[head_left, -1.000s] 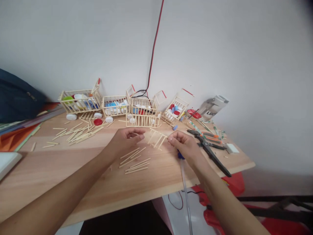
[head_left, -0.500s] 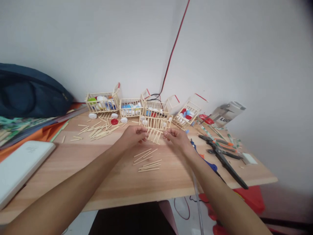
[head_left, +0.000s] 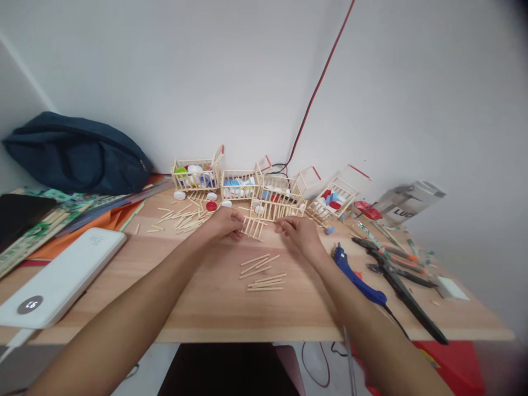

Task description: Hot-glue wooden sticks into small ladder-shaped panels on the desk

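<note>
My left hand (head_left: 226,222) is closed on the left edge of a small wooden stick panel (head_left: 253,229), a ladder-like lattice tilted above the table. A short gap to the right of it is my right hand (head_left: 300,233), its fingers pinched together; whether something small is between them I cannot make out. A larger stick panel (head_left: 275,211) stands just behind both hands. Closer to me, several loose wooden sticks (head_left: 264,283) lie in two small groups on the table (head_left: 214,313).
Several miniature stick carts with bottle caps, including a left cart (head_left: 196,176) and a right cart (head_left: 335,198), line the wall. More sticks (head_left: 187,218) are scattered left. A blue glue gun (head_left: 358,281) and black-handled cutters (head_left: 396,283) lie right; a white power bank (head_left: 70,275) lies left.
The view has swung left, so things sit further right in it. The small panel stays with my left hand, and the gap between it and my right fingertips has widened.
</note>
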Demonstrator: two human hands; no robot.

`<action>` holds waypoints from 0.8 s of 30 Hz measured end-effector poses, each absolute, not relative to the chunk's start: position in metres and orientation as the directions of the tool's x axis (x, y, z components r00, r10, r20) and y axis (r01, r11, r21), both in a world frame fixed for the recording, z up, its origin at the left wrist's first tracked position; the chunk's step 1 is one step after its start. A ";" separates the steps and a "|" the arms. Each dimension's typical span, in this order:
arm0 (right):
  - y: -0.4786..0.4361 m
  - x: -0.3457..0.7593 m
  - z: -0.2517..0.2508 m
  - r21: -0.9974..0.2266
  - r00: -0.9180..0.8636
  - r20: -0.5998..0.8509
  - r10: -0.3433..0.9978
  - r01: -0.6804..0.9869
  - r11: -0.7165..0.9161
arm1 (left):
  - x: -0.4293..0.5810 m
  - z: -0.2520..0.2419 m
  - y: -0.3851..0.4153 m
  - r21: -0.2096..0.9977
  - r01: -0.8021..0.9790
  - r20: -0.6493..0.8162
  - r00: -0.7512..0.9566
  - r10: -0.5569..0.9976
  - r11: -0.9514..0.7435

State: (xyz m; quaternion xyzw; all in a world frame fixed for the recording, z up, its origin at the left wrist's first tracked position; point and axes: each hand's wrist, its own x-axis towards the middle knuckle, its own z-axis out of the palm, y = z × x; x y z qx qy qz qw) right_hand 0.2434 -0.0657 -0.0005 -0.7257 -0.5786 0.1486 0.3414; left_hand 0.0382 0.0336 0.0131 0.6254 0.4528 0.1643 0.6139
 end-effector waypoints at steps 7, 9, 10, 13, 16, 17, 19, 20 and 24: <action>-0.091 0.225 -0.004 -0.579 0.301 0.216 0.929 0.805 -0.127 | 0.032 0.015 0.028 0.871 0.488 -0.344 0.517 0.784 0.060; -0.093 0.219 -0.003 -0.569 0.310 0.224 0.924 0.811 -0.134 | 0.030 0.015 0.027 0.850 0.527 -0.307 0.520 0.797 -0.016; -0.093 0.217 -0.003 -0.570 0.309 0.225 0.924 0.811 -0.133 | 0.029 0.015 0.026 0.836 0.545 -0.282 0.523 0.804 -0.061; -0.094 0.216 0.001 -0.585 0.282 0.211 0.936 0.804 -0.110 | 0.026 0.016 0.025 0.782 0.586 -0.176 0.534 0.827 -0.211; -0.098 0.217 0.005 -0.607 0.251 0.192 0.949 0.790 -0.086 | 0.021 0.018 0.024 0.719 0.605 -0.035 0.521 0.853 -0.341; -0.101 0.217 0.006 -0.615 0.245 0.187 0.951 0.784 -0.080 | 0.018 0.018 0.024 0.702 0.609 0.007 0.515 0.857 -0.371; -0.110 0.217 0.009 -0.632 0.232 0.177 0.956 0.772 -0.070 | 0.011 0.017 0.024 0.682 0.605 0.067 0.508 0.859 -0.411; -0.115 0.216 0.010 -0.641 0.226 0.171 0.959 0.765 -0.066 | 0.007 0.016 0.024 0.681 0.596 0.088 0.510 0.856 -0.425; -0.136 0.211 0.012 -0.681 0.175 0.153 0.973 0.732 -0.024 | -0.010 0.017 0.026 0.726 0.518 0.166 0.506 0.846 -0.453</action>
